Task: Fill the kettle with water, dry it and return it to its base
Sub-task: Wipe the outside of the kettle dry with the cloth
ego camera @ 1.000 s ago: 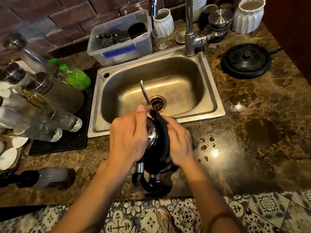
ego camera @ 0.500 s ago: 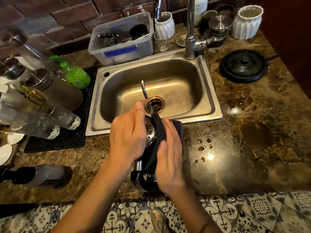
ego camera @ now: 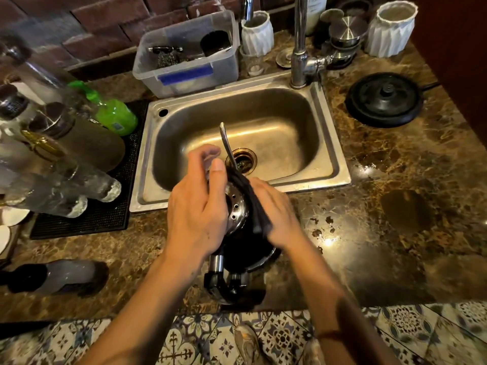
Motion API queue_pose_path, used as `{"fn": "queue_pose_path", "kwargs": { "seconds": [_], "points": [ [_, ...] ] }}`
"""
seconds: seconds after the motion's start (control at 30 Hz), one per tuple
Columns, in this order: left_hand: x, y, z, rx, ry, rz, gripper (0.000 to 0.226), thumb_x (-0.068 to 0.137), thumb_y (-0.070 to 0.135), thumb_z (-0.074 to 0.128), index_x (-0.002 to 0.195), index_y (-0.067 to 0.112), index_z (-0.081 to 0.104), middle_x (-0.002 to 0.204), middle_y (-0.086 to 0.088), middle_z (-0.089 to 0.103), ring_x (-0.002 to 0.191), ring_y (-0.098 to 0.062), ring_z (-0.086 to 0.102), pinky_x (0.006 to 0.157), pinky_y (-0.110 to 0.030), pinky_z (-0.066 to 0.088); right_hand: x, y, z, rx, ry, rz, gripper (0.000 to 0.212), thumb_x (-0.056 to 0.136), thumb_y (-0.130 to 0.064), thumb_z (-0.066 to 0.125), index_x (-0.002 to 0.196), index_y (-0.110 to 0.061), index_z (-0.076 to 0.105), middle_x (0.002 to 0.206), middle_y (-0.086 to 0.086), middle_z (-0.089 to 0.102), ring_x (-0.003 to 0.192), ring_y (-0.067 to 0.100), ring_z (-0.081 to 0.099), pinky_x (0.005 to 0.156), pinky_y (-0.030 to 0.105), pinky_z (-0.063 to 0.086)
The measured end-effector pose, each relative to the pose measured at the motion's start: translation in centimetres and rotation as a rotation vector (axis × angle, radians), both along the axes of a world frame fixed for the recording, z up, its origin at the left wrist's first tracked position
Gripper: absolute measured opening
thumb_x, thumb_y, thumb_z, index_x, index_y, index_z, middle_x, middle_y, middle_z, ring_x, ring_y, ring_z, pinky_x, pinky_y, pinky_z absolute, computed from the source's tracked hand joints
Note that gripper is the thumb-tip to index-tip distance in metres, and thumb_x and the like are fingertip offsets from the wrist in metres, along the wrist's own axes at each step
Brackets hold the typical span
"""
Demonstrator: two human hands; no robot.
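Observation:
The gooseneck kettle, dark with a steel lid and a thin curved spout, stands on the counter just in front of the sink. My left hand rests on its lid and left side, holding it steady. My right hand presses a dark cloth against the kettle's right side. The kettle's black handle points toward me. The round black kettle base lies on the counter to the right of the sink, apart from the kettle.
A tap rises behind the sink. A clear plastic bin stands at the back left, a green bottle and several glass bottles on a black mat at the left. White pots are at the back right.
My right hand with the cloth has slid from the kettle's lower side up toward its top right. My left hand has shifted slightly on the lid, its fingers lifting.

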State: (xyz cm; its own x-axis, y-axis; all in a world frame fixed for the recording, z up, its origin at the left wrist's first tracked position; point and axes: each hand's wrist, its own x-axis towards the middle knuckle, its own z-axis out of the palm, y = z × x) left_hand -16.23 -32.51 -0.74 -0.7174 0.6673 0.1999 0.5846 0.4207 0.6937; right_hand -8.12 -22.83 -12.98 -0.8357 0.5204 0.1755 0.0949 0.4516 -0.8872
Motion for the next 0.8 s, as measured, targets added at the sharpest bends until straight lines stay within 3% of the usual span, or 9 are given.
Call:
{"fn": "queue_pose_path", "kwargs": {
  "seconds": [0.1,0.17,0.23,0.33,0.47,0.57,0.67,0.73,0.8],
  "points": [
    [0.2,0.1,0.2,0.012,-0.005,0.020,0.038,0.104,0.045,0.026,0.124,0.025,0.051,0.105,0.007,0.068,0.095,-0.019,0.071,0.081,-0.050,0.054,-1.1,2.5,-0.2,0.053,-0.090,0.071,0.083,0.099,-0.064,0.028,0.127,0.008,0.060,0.121,0.028,0.066,0.107,0.045,0.065,0.089,0.053,0.052],
    [0.3,0.1,0.2,0.018,-0.004,0.027,0.035,0.105,0.042,0.027,0.121,0.023,0.052,0.104,0.001,0.070,0.093,-0.021,0.071,0.080,-0.051,0.054,-0.5,1.2,-0.6,0.110,-0.123,-0.023,0.044,0.099,-0.021,0.056,0.132,0.009,0.056,0.131,0.028,0.062,0.120,0.045,0.061,0.097,0.058,0.050],
    [0.4,0.1,0.3,0.023,-0.006,0.036,0.034,0.106,0.041,0.027,0.120,0.023,0.053,0.101,-0.002,0.072,0.090,-0.020,0.070,0.081,-0.052,0.053,1.0,-1.8,-1.0,0.097,0.020,-0.149,0.051,0.094,-0.001,0.061,0.143,-0.001,0.047,0.147,0.022,0.051,0.138,0.035,0.048,0.108,0.058,0.043],
    [0.4,0.2,0.1,0.016,-0.008,0.042,0.036,0.106,0.043,0.026,0.121,0.025,0.053,0.098,-0.004,0.074,0.089,-0.018,0.069,0.082,-0.051,0.053,3.1,-8.3,0.0,-0.181,0.035,-0.365,0.052,0.107,-0.047,0.020,0.156,-0.039,0.005,0.169,-0.002,0.009,0.156,0.015,0.010,0.124,0.049,0.020],
    [0.3,0.1,-0.1,0.009,-0.002,0.027,0.037,0.106,0.042,0.026,0.125,0.025,0.053,0.098,-0.007,0.075,0.091,-0.024,0.071,0.083,-0.054,0.053,5.0,-12.6,-0.5,-0.073,0.065,-0.381,0.068,0.104,-0.052,0.023,0.153,-0.040,-0.024,0.168,-0.008,-0.016,0.156,0.028,-0.004,0.126,0.048,0.009],
    [0.3,0.1,0.0,-0.011,0.028,0.016,0.038,0.106,0.042,0.025,0.126,0.025,0.053,0.097,-0.005,0.076,0.093,-0.026,0.072,0.083,-0.051,0.053,4.0,-10.0,-0.7,-0.103,0.056,-0.381,0.066,0.104,-0.049,0.025,0.159,-0.029,-0.005,0.169,0.003,0.005,0.156,0.026,0.009,0.126,0.044,0.012],
    [0.2,0.1,0.0,-0.033,0.027,0.007,0.041,0.105,0.046,0.023,0.128,0.028,0.052,0.103,-0.003,0.076,0.098,-0.027,0.072,0.083,-0.049,0.054,1.9,-4.9,-1.3,-0.023,0.045,-0.322,0.047,0.100,-0.019,0.049,0.145,-0.008,0.040,0.142,0.020,0.054,0.133,0.032,0.053,0.110,0.055,0.042],
    [0.1,0.1,0.0,-0.034,0.021,0.006,0.044,0.104,0.047,0.021,0.128,0.027,0.052,0.107,-0.004,0.076,0.101,-0.029,0.072,0.084,-0.048,0.055,-0.4,-0.3,-0.9,-0.061,-0.125,-0.096,0.047,0.092,-0.020,0.047,0.135,0.001,0.053,0.128,0.025,0.064,0.116,0.041,0.063,0.101,0.058,0.049],
    [0.2,0.0,0.2,-0.031,0.015,0.011,0.045,0.104,0.047,0.021,0.129,0.026,0.052,0.107,-0.004,0.075,0.102,-0.028,0.071,0.085,-0.048,0.054,-2.0,2.4,-0.3,-0.134,-0.234,0.022,0.049,0.096,-0.030,0.041,0.133,-0.005,0.060,0.131,0.019,0.065,0.120,0.036,0.061,0.103,0.054,0.046]
  ]
}}
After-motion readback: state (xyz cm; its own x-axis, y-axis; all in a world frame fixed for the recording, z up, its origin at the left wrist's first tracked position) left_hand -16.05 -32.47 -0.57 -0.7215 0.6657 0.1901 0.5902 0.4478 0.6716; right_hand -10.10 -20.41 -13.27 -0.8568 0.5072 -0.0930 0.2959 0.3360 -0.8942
